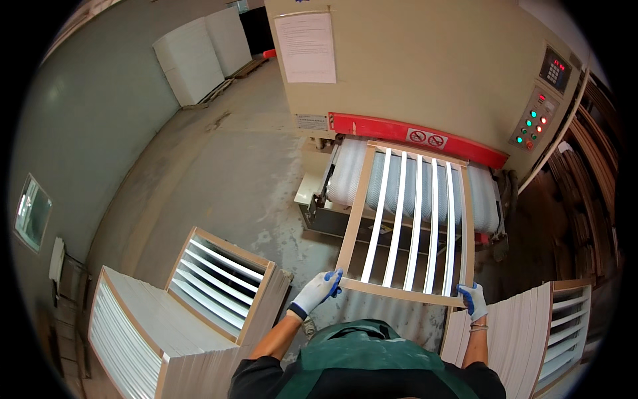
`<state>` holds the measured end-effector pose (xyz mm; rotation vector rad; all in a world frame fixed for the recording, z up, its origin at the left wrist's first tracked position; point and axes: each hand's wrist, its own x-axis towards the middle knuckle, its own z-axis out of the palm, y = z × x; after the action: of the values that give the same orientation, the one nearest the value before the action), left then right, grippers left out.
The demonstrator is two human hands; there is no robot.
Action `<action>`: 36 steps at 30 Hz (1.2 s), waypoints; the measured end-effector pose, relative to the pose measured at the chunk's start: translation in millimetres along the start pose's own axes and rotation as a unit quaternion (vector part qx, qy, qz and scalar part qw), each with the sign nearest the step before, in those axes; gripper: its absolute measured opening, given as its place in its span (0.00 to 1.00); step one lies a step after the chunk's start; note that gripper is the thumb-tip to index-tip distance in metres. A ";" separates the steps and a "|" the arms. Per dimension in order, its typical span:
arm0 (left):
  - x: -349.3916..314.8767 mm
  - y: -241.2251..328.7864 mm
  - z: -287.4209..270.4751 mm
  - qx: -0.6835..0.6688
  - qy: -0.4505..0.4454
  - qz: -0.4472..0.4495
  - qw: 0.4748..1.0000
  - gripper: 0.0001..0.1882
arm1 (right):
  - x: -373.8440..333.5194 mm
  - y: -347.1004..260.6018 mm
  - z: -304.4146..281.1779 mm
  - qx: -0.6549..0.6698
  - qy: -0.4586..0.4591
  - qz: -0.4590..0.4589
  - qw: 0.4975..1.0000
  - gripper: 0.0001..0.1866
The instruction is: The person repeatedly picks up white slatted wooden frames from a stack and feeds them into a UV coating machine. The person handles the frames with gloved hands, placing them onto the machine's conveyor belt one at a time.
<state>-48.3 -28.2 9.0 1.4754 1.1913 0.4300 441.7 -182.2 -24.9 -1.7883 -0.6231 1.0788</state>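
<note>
A slatted frame (403, 293), with tan edges and several white slats running away from me, spans between my two hands and the machine. My left hand (321, 292), in a white glove with blue fingertips, grips its near left corner. The near right corner is in my right hand (474, 300), gloved the same way. The frame's far part lies over the pale mesh conveyor belt (347, 173), close to the red bar (372, 128) of the machine. Its near part is off the belt, held up in front of my body.
A beige machine (412, 60) with a lit control panel (535, 118) stands ahead. Stacks of slatted frames (206, 372) are at my left, and another stack (505, 332) is at my right. White stacked panels (189, 61) stand far left, along a grey wall (86, 106).
</note>
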 end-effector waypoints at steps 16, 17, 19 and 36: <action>49.2 -3.8 0.2 -0.162 -0.014 0.035 0.986 0.26 | 28.4 7.3 -1.8 0.044 0.019 -0.016 0.999 0.07; 50.2 -2.7 -0.6 -0.136 -0.012 0.017 0.990 0.27 | 27.6 6.6 -0.1 0.037 0.023 -0.018 0.999 0.07; 51.3 -4.6 -0.2 -0.100 -0.023 0.012 0.995 0.27 | 24.2 5.6 3.3 0.016 0.048 0.010 0.999 0.08; -28.1 -86.1 25.8 0.267 0.017 0.281 0.922 0.16 | -76.9 34.5 -3.3 -0.054 0.119 0.074 0.989 0.13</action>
<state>-76.4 -78.0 -65.8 2.3118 0.9300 0.5374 405.8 -258.6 -24.1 -2.0464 -0.4160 0.9232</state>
